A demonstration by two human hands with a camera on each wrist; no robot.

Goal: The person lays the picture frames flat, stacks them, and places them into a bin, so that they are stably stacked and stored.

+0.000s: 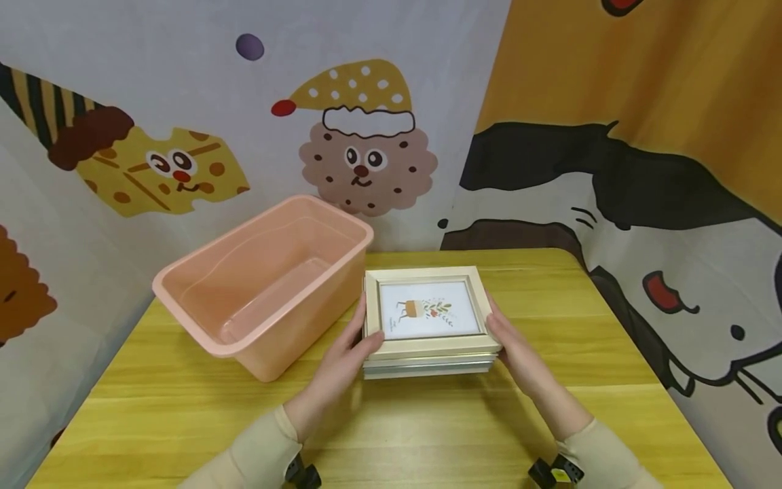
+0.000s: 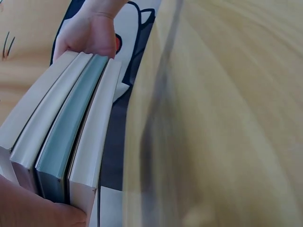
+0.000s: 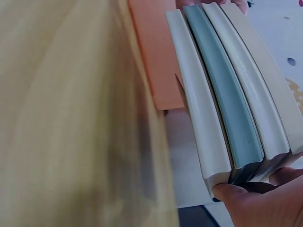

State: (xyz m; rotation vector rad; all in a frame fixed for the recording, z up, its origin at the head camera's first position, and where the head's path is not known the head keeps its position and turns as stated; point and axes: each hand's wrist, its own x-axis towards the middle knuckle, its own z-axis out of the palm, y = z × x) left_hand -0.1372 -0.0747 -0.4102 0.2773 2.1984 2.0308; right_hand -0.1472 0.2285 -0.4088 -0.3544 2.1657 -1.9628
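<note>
Both hands hold a stack of several picture frames (image 1: 430, 364), just above the tabletop. The top picture frame (image 1: 421, 348) is cream and has a small print of a plant in an orange pot. My left hand (image 1: 343, 354) grips the stack's left side, its thumb near the front corner. On the opposite side my right hand (image 1: 518, 348) grips the stack. Seen edge-on in the left wrist view, a blue-grey frame (image 2: 72, 127) lies among pale ones. The right wrist view has the same blue-grey frame (image 3: 225, 87) and the supporting fingers (image 3: 270, 201) at the corner.
To the left of the stack stands a pink plastic bin (image 1: 318, 319), with nothing seen inside it. Its right side is close to the left hand. The yellow wood-grain table (image 1: 391, 435) reaches back to a cartoon-printed curtain (image 1: 244, 224).
</note>
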